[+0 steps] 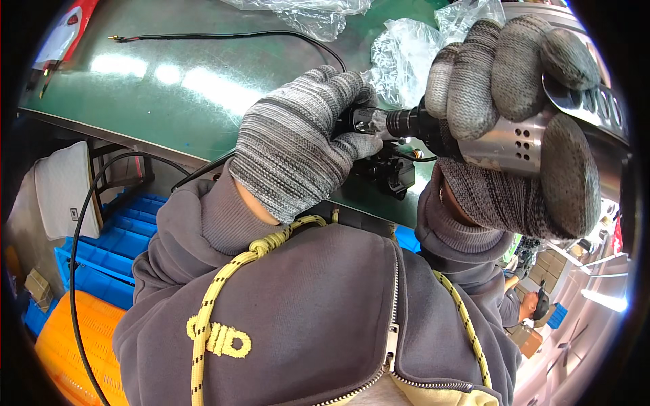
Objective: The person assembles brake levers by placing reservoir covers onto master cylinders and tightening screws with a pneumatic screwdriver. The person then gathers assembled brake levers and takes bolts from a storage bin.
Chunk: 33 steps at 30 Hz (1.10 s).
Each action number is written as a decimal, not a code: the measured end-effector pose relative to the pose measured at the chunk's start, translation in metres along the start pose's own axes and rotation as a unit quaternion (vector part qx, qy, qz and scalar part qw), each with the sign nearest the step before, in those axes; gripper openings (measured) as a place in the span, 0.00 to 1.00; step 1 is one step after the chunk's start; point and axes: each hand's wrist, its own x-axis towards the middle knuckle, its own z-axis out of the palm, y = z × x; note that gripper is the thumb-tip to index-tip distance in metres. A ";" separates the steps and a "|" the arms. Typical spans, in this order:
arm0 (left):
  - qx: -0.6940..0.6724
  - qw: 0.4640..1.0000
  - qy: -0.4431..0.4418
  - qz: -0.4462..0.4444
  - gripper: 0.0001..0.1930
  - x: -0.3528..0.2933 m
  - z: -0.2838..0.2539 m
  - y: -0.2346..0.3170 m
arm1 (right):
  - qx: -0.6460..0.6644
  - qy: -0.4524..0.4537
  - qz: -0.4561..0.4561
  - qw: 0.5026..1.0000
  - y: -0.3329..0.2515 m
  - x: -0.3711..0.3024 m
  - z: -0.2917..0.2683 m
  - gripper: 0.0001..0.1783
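My left hand [291, 139], in a grey striped knit glove, is closed around a small black part [349, 120] near the table edge. Most of that part is hidden by the fingers. My right hand [504, 81], also gloved, wraps round a cylindrical power tool [504, 147] with a perforated silver body and a black ribbed front end. The tool lies roughly level, its tip pointing left and meeting or nearly meeting the black part. Just below the tip is a black assembly [393, 177] with a thin wire. A black cable [237, 34] with brass-coloured ends runs behind my left hand.
Clear plastic bags [403, 57] lie on the green table [169, 101], with a red-and-white packet [64, 37] at its far left. Blue crates [112, 237] and an orange crate [81, 338] stand lower left, crossed by a hanging black cord [74, 271]. Another person [525, 308] is at lower right.
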 end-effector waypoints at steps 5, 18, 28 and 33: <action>-0.036 0.998 0.013 -0.054 0.29 -0.003 0.003 -0.005 | 0.001 0.004 -0.007 1.000 0.004 0.002 -0.006 0.27; -0.035 0.998 0.013 -0.057 0.36 0.001 0.008 -0.005 | -0.036 0.009 -0.002 0.999 0.008 -0.001 -0.006 0.27; -0.027 0.998 0.040 -0.031 0.32 -0.002 0.010 -0.008 | -0.010 0.016 -0.024 1.000 0.016 0.001 0.000 0.24; -0.036 0.998 0.001 -0.059 0.31 0.004 0.007 -0.006 | 0.000 0.032 -0.029 0.999 0.018 -0.002 0.000 0.24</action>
